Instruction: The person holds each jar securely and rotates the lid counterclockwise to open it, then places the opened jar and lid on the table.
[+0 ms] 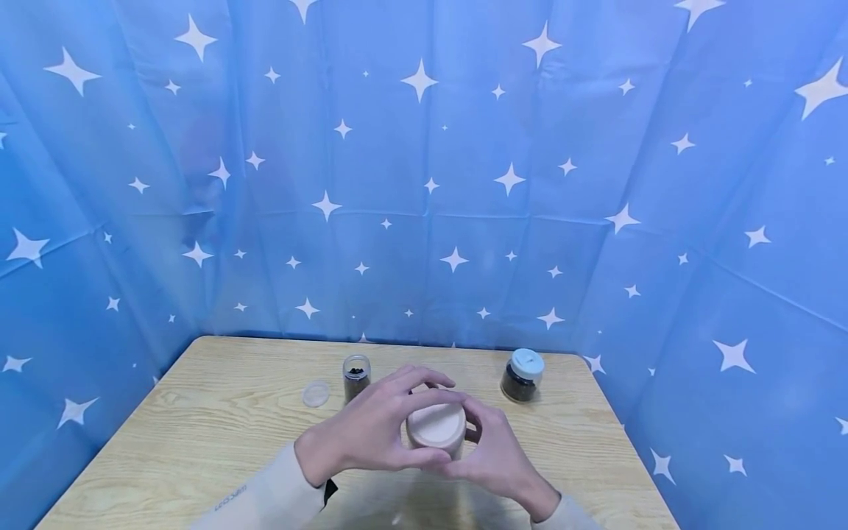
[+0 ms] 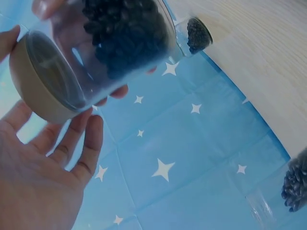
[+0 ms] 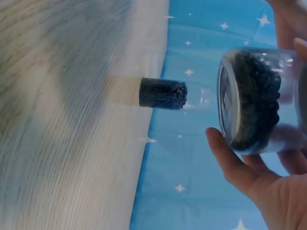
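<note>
Both hands hold a clear jar (image 3: 259, 100) of dark, bean-like pieces above the table. My left hand (image 1: 374, 423) curves around its pale beige lid (image 1: 437, 427), with thumb and fingers at the lid's edge in the left wrist view. Around the clear body, my right hand (image 1: 493, 460) grips from the right, its fingers along the wall in the right wrist view. The lid is seated on the jar, and the jar tilts in the left wrist view. In the head view the hands and lid hide most of the body.
Behind the left hand stands a narrow, uncovered jar (image 1: 356, 377) of dark pieces. A clear round disc (image 1: 316, 394) lies to its left. At the back right stands a jar with a light blue lid (image 1: 528, 362). A starry blue curtain (image 1: 424, 169) surrounds the wooden table (image 1: 199, 412).
</note>
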